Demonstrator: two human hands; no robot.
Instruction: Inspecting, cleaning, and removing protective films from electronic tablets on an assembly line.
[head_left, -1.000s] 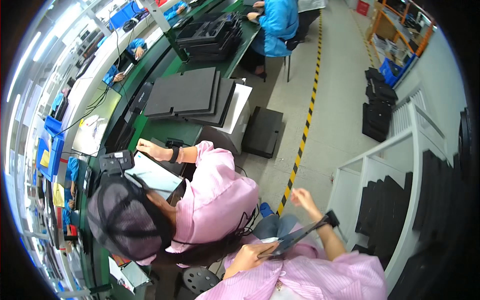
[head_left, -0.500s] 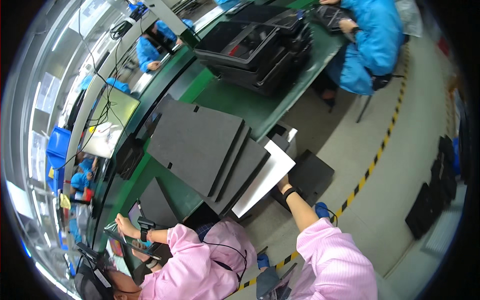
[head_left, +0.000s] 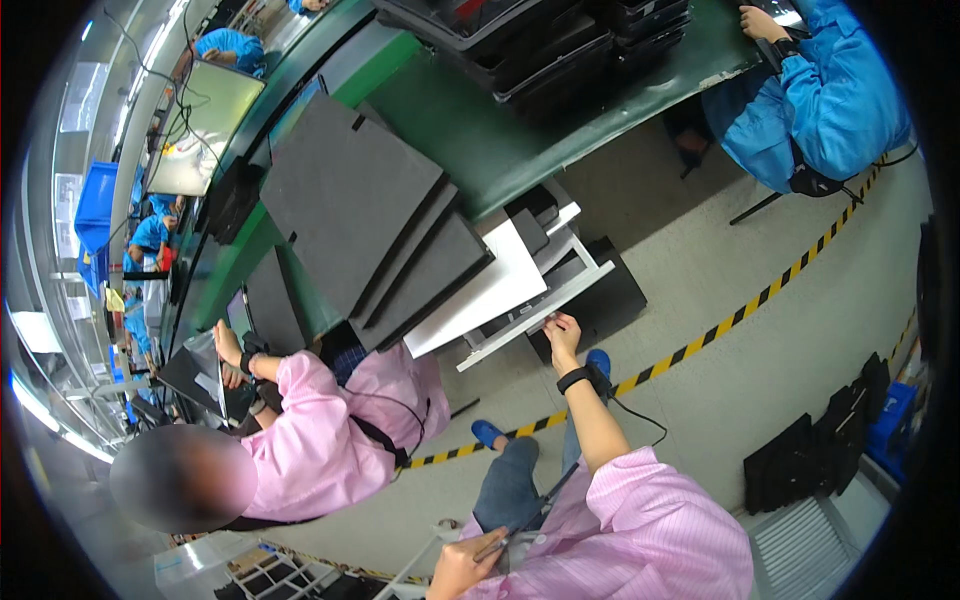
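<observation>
At open drawer [head_left: 578, 290], R grip [head_left: 563, 338] on front edge, arm [head_left: 597, 428] stretched fwd.

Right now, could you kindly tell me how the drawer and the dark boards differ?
The drawer is white; the boards are dark gray. The drawer is pulled open, while the boards lie stacked on the green table. The drawer has your right hand at its front edge; the boards have no hand on them. Both have straight edges.
</observation>
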